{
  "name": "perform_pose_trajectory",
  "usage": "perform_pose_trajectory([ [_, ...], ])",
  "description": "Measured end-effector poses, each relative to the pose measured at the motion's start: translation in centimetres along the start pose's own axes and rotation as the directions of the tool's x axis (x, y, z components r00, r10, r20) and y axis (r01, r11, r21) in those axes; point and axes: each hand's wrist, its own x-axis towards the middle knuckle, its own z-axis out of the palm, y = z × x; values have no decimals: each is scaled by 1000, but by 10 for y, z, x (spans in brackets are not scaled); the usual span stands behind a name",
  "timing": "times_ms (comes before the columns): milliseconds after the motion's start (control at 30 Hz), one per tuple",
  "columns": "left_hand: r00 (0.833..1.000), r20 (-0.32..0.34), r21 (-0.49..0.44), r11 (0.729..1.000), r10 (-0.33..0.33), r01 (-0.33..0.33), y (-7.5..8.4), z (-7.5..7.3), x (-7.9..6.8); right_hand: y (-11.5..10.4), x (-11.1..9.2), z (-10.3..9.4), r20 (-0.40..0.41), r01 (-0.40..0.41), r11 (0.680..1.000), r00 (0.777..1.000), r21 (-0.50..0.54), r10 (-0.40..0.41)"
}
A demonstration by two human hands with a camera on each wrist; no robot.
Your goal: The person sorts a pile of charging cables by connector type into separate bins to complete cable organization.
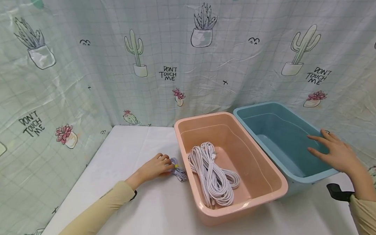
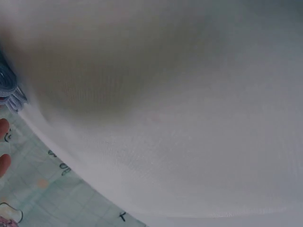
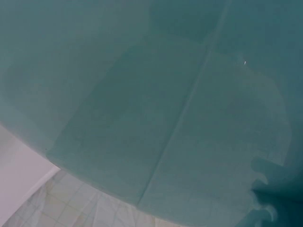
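In the head view my left hand (image 1: pixel 157 166) is to the left of the peach bin, its fingers bent over one end of a small bluish cable bundle (image 1: pixel 179 173) with a yellow tie. Part of that cable bundle (image 2: pixel 8 85) shows at the left edge of the left wrist view, with two fingertips below it. My right hand (image 1: pixel 339 154) is over the right side of the blue bin (image 1: pixel 271 145), fingers spread and holding nothing. Several coiled white cables (image 1: pixel 214 176) lie inside the peach bin (image 1: pixel 244 157), towards its left wall.
The two bins stand side by side on a white table (image 1: pixel 138 210), the blue one further right and back. A patterned curtain (image 1: pixel 172 44) hangs behind the table and along its left side.
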Motion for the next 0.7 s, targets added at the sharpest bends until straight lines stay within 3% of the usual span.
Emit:
perform_pose_trajectory([
  [233, 999, 30, 57, 998, 23, -24, 4, 1, 3, -1, 0, -1, 1, -3, 1000, 1000, 12, 3],
  [700, 1000, -5, 94, 995, 18, -17, -1, -11, -8, -1, 0, 0, -4, -3, 1000, 1000, 19, 3],
])
